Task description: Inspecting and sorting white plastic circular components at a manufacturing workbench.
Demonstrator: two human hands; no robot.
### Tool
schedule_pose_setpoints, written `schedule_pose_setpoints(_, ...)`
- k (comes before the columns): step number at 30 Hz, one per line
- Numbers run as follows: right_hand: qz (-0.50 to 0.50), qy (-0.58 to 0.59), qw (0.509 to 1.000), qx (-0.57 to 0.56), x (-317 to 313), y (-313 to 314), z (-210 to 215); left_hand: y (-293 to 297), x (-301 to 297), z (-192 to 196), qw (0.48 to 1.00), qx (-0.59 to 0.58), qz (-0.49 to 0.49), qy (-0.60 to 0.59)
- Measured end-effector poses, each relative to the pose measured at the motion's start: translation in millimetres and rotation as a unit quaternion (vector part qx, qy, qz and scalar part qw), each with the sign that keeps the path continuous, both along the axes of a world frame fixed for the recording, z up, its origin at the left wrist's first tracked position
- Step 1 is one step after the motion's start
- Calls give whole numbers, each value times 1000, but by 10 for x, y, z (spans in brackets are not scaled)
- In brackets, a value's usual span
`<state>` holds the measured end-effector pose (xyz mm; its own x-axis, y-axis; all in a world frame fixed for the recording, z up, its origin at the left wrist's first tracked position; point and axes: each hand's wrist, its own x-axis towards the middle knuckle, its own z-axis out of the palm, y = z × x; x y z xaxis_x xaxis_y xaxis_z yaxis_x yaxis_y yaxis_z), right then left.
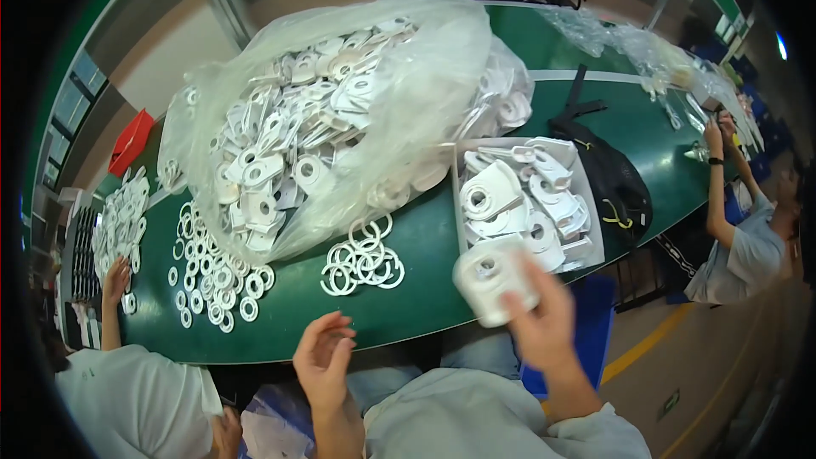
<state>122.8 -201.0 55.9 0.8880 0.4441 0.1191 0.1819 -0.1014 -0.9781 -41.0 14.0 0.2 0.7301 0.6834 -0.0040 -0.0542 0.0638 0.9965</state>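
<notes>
My right hand [546, 310] grips a white plastic part [489, 285] with a round hole, just in front of a white box [598, 204]. The held part is smeared by motion. Similar white parts [495, 200] fill the box. My left hand [325, 357] is raised at the table's near edge, fingers curled and apart, with nothing seen in it. Beyond it lies a small heap of thin white rings [365, 259]. To its left are many thicker white rings [223, 280] spread on the green table [425, 306].
A big clear plastic bag [442, 59] full of white parts stands mid-table. A black backpack [608, 170] lies right of the box. Co-workers sit at left [136, 399] and far right [739, 255]. A red bin [132, 143] stands far left; a blue bin [595, 306] is below the table.
</notes>
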Motion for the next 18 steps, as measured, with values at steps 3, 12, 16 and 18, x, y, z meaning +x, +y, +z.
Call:
schedule_pose_setpoints(3, -190, -207, 958, -51, 614, -275, 164, 178, -76, -25, 1000, 19, 17, 8)
schedule_pose_setpoints(12, -98, -312, 915, -237, 1570, -378, -72, 207, 46, -36, 989, 142, -6, 38)
schedule_pose_setpoints(16, -55, -235, 943, -228, 1479, -404, 19, 368, 62, 80, 961, 263, 32, 81)
schedule_pose_setpoints(18, -112, -378, 893, -217, 1331, -333, 68, 588, 251, 100, 932, 332, 117, 89)
